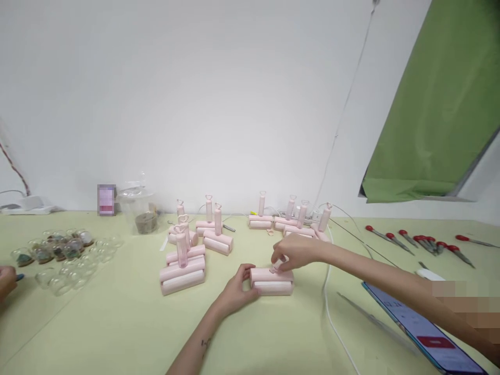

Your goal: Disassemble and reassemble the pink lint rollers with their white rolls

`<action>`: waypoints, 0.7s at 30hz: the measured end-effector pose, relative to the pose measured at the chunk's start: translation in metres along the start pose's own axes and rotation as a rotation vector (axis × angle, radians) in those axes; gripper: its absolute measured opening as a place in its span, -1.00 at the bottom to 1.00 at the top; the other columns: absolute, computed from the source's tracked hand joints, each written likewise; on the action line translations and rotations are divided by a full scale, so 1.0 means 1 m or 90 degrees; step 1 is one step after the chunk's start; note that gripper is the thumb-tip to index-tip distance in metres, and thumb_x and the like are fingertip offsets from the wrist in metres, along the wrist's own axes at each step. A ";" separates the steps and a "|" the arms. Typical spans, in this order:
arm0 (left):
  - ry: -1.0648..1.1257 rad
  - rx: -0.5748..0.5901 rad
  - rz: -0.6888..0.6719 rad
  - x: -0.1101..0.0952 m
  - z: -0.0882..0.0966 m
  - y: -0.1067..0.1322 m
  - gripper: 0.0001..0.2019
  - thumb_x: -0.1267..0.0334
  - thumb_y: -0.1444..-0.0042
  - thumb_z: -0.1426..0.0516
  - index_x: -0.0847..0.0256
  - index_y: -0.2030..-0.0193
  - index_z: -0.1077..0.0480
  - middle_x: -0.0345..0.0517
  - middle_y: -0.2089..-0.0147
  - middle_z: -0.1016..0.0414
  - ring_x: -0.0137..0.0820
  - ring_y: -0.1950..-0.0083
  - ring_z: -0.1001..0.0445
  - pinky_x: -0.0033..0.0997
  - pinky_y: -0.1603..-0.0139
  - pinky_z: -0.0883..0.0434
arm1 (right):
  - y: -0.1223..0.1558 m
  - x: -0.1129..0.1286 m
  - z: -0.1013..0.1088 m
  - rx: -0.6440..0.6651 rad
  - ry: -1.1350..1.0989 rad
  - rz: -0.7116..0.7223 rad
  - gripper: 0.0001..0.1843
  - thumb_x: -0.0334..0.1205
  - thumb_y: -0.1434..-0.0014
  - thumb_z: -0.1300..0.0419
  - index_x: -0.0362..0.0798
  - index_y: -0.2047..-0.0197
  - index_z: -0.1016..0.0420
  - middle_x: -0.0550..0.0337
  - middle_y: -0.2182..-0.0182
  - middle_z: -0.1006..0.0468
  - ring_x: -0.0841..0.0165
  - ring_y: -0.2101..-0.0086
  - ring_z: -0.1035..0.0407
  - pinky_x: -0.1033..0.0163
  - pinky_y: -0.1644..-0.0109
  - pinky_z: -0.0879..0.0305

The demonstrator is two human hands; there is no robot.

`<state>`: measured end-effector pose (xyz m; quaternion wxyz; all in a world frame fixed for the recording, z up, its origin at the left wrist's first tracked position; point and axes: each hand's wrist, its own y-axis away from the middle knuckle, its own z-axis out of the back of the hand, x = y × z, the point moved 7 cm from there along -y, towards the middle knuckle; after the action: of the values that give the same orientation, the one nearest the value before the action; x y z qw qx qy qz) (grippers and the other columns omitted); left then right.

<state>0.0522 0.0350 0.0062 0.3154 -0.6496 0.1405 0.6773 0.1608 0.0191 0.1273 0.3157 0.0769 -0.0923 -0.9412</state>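
A pink lint roller body [273,282] lies on the yellow-green table in front of me. My left hand [236,288] grips its left end, fingers curled round it. Above the top of the roller body, my right hand [296,252] pinches a small pale piece I cannot make out. Behind stand several finished pink rollers [183,270] with upright heart-topped handles [217,219], in two groups.
Small glass globes [62,255] cluster at the left, near another person's hand [7,280]. A clear plastic cup [141,211] stands at the back. Red-handled tools [424,242] lie at the right, a phone [424,329] at the near right, a white cable [328,307] beside it.
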 end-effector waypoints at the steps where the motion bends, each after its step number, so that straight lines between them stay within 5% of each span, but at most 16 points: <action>1: 0.001 0.002 0.001 0.000 0.000 0.000 -0.54 0.41 0.11 -0.15 0.19 0.04 -0.12 -0.01 -0.01 -0.31 -0.29 -0.08 -0.25 -0.29 -0.06 -0.21 | -0.003 0.005 0.002 0.018 0.020 -0.004 -0.81 -0.17 0.02 -0.13 -0.01 0.36 -0.54 0.17 0.47 -0.54 0.33 0.48 -0.37 0.32 0.47 -0.04; 7: 0.012 -0.001 0.015 0.001 -0.001 0.002 -0.49 0.38 0.10 -0.15 0.21 -0.02 -0.09 0.05 -0.08 -0.26 -0.27 -0.14 -0.19 -0.27 -0.10 -0.17 | -0.044 0.023 0.003 0.170 0.085 -0.073 -0.89 -0.27 0.23 -0.25 -0.15 0.65 -0.49 0.10 0.66 -0.49 0.22 0.53 -0.37 0.23 0.44 -0.14; 11: 0.015 0.010 0.003 -0.003 -0.001 0.004 -0.54 0.39 0.08 -0.14 0.21 0.00 -0.11 0.02 -0.05 -0.28 -0.29 -0.12 -0.21 -0.31 -0.09 -0.19 | -0.063 0.028 -0.005 0.275 0.081 -0.125 -0.72 -0.29 0.26 -0.27 -0.13 0.85 -0.32 0.14 0.81 -0.39 0.24 0.62 -0.36 0.18 0.45 -0.22; 17: 0.043 0.043 0.022 -0.003 -0.001 0.003 -0.53 0.36 0.11 -0.18 0.20 0.03 -0.13 -0.02 0.01 -0.31 -0.26 -0.07 -0.25 -0.31 -0.02 -0.23 | -0.053 0.042 -0.004 0.160 0.046 -0.134 -0.78 -0.32 0.26 -0.27 -0.11 0.78 -0.31 0.02 0.62 -0.50 0.03 0.29 -0.39 0.00 0.20 -0.19; 21: 0.014 0.059 0.037 -0.007 0.001 0.004 -0.54 0.36 0.11 -0.18 0.19 0.04 -0.13 -0.05 0.02 -0.31 -0.27 -0.05 -0.25 -0.33 0.01 -0.23 | -0.050 0.023 0.003 0.162 -0.069 -0.141 -0.77 -0.11 0.19 -0.27 -0.12 0.58 -0.46 0.10 0.64 -0.49 0.14 0.37 -0.42 0.08 0.24 -0.26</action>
<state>0.0485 0.0310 0.0122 0.3235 -0.6372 0.1938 0.6721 0.1132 0.0452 0.1171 0.1926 0.0748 -0.2187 -0.9537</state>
